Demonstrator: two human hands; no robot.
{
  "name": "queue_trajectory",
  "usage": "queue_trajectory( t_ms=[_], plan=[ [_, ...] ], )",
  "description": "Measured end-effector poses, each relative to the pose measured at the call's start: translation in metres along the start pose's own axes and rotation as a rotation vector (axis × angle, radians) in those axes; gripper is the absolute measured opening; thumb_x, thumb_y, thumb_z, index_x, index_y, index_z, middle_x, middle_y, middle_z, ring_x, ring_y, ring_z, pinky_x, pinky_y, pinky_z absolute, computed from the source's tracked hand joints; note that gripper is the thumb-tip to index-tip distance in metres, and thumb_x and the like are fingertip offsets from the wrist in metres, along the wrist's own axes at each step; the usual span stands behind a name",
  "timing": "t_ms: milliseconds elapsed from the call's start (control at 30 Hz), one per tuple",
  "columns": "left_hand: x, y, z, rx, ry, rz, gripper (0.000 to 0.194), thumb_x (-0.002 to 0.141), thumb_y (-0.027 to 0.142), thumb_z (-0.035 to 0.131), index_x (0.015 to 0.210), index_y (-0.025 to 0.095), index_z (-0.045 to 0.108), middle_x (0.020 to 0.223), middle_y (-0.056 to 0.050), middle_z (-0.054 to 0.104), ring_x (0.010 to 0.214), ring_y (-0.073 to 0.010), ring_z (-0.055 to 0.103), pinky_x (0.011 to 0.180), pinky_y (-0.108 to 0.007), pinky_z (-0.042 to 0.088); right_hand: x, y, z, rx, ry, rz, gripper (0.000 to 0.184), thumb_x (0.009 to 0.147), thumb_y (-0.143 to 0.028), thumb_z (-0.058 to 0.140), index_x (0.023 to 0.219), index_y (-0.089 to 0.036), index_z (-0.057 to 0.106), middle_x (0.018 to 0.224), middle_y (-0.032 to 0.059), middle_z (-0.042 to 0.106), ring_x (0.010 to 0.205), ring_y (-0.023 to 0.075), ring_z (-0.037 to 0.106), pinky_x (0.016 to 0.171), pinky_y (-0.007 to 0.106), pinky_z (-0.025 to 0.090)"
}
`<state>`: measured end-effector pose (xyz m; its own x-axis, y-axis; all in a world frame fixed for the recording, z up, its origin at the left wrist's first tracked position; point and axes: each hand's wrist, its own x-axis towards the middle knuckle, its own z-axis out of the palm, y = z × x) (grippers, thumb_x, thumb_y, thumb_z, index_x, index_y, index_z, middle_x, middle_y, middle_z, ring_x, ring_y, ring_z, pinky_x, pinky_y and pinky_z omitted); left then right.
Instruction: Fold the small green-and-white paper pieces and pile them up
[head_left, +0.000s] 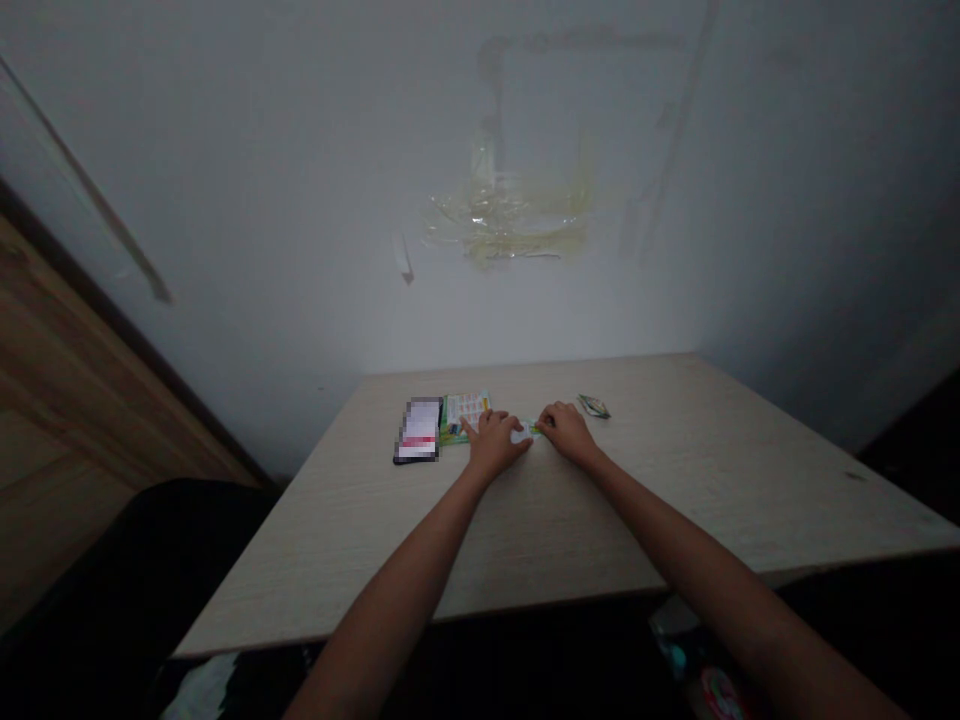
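Observation:
My left hand [495,441] lies palm down with its fingers spread, over the right side of a green and white printed leaflet [466,405]. Its thumb side rests on a small green and white printed piece [526,431], which is partly hidden. At the right end of that piece, my right hand [567,430] has its fingertips pinched together on it. Whether the piece is part of the leaflet I cannot tell. Left of the leaflet lies a phone [418,430] in a dark case, its screen blurred. Just beyond my right hand is a small colourful flat item [594,406].
The pale wooden table [675,470] meets a wall [300,200] at its far edge; shiny clear tape [517,220] sticks to the wall. Left stand a wooden panel [67,400] and a dark shape [172,560]. Partly hidden colourful items [720,690] lie below the table's front edge.

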<state>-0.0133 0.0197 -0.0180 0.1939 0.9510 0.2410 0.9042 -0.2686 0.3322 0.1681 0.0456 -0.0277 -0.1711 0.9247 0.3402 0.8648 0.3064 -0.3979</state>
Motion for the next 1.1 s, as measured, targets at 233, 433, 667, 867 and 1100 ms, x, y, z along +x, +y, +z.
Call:
queue_trajectory(
  t_ms=[233,433,667,867,1100],
  plan=[
    [0.0000,0.0032,-0.0001,0.000,0.028,-0.007,0.031,0.081,0.055,0.062,0.099,0.031,0.069,0.135,-0.002,0.056,0.136,-0.0337,0.032,0.108,-0.074,-0.005,-0.0015,-0.0020,-0.0012,-0.023,0.003,0.004,0.014,0.088,-0.030,0.059,0.089,-0.019,0.067,0.096,0.0070,0.065,0.094,0.0201,0.051,0.083,0.029,0.036],
    [0.0011,0.0028,0.0029,0.003,0.043,-0.003,0.032,0.079,0.056,0.065,0.098,0.031,0.069,0.135,-0.003,0.057,0.136,-0.0336,0.033,0.107,-0.075,-0.007,-0.0021,-0.0026,-0.0005,-0.044,0.003,0.007,0.013,0.089,-0.030,0.060,0.089,-0.019,0.066,0.096,0.0075,0.065,0.095,0.0211,0.051,0.082,0.030,0.036],
    [0.0018,0.0025,0.0017,-0.007,0.045,0.001,0.030,0.079,0.055,0.065,0.097,0.030,0.068,0.133,-0.003,0.057,0.134,-0.0337,0.035,0.107,-0.076,-0.004,-0.0003,-0.0007,0.0027,-0.075,0.005,0.000,0.013,0.089,-0.031,0.060,0.091,-0.019,0.066,0.099,0.0071,0.064,0.096,0.0215,0.051,0.082,0.030,0.035],
    [0.0015,0.0023,0.0003,-0.015,0.029,-0.005,0.030,0.079,0.054,0.066,0.098,0.031,0.067,0.134,-0.002,0.057,0.135,-0.0330,0.034,0.106,-0.077,-0.003,-0.0011,-0.0025,0.0015,-0.097,-0.009,0.004,0.014,0.091,-0.032,0.058,0.093,-0.020,0.065,0.100,0.0074,0.064,0.097,0.0220,0.050,0.082,0.030,0.035],
    [0.0002,0.0024,0.0024,0.008,0.048,-0.006,0.031,0.080,0.055,0.065,0.101,0.032,0.067,0.135,-0.002,0.056,0.135,-0.0317,0.034,0.107,-0.076,-0.002,-0.0033,-0.0056,-0.0013,-0.143,-0.017,-0.002,0.015,0.092,-0.033,0.056,0.097,-0.022,0.065,0.102,0.0067,0.063,0.099,0.0226,0.050,0.082,0.030,0.034]
  ],
)
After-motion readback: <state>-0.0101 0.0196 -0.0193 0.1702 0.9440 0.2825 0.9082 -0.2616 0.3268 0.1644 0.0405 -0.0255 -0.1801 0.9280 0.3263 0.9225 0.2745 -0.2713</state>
